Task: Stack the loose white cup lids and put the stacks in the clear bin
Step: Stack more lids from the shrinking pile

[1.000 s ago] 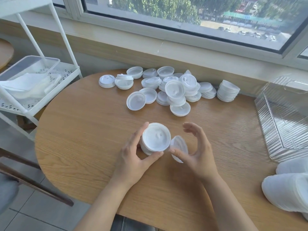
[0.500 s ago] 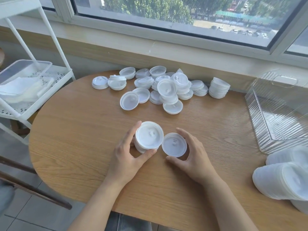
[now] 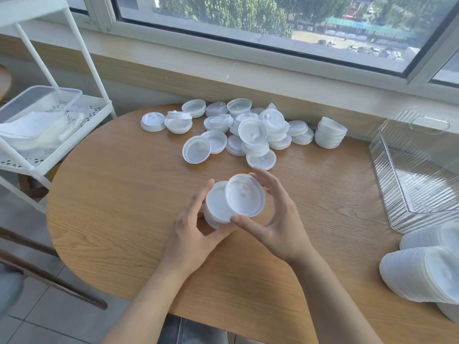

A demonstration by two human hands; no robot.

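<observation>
Daylight from a wide window (image 3: 248,18) falls on a rounded wooden desk (image 3: 124,207). Near the middle of the desk, a short stack of lids (image 3: 214,207) is gripped by the left hand (image 3: 191,234), with thumb and fingers curled round its sides. A single lid (image 3: 244,196) is held tilted against the top of that stack by the right hand (image 3: 275,219), pinched between thumb below and fingers over the far rim. Farther off, by the window wall, loose white lids (image 3: 248,132) are scattered in a pile, with a small stack (image 3: 329,132) set at its right end. A clear bin (image 3: 422,170) is seen at the right edge of the desk, and finished stacks (image 3: 422,274) lie on their sides near the right corner. A white shelf cart (image 3: 49,120) stands to the left, beside the desk.
</observation>
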